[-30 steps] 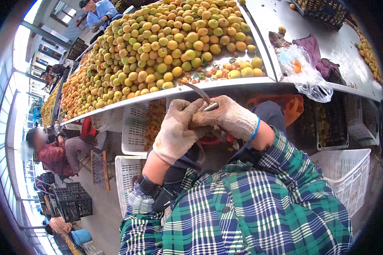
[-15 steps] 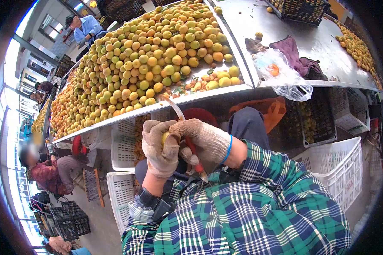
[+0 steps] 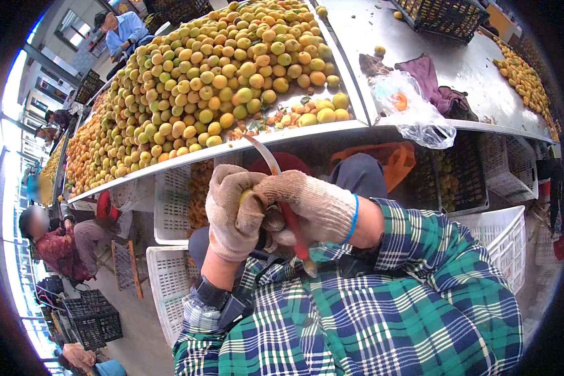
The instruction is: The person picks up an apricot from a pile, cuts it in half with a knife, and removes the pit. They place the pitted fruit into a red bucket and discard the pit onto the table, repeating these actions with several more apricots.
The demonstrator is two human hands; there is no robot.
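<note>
My left hand (image 3: 233,213), in a stained knit glove, is closed around a yellow-green fruit (image 3: 247,197) that is mostly hidden by the fingers. Against it, my right hand (image 3: 304,203), also gloved, grips a knife (image 3: 297,235) by its red handle. The curved blade points up and away toward the table's edge, and the handle's pale end points toward my body. Both hands touch each other in front of my chest. Beyond them, a large heap of yellow and orange fruit (image 3: 188,88) lies on the metal table (image 3: 282,132).
White crates (image 3: 172,210) stand under the table, and another (image 3: 504,238) is at the right. A plastic bag (image 3: 413,113) and purple cloth (image 3: 423,75) lie on the right tabletop, with a black crate (image 3: 438,19) behind. People (image 3: 56,244) sit at the left.
The view has shifted slightly. My hands are still together, with the fruit now more covered by the fingers and the knife tilted slightly differently.
</note>
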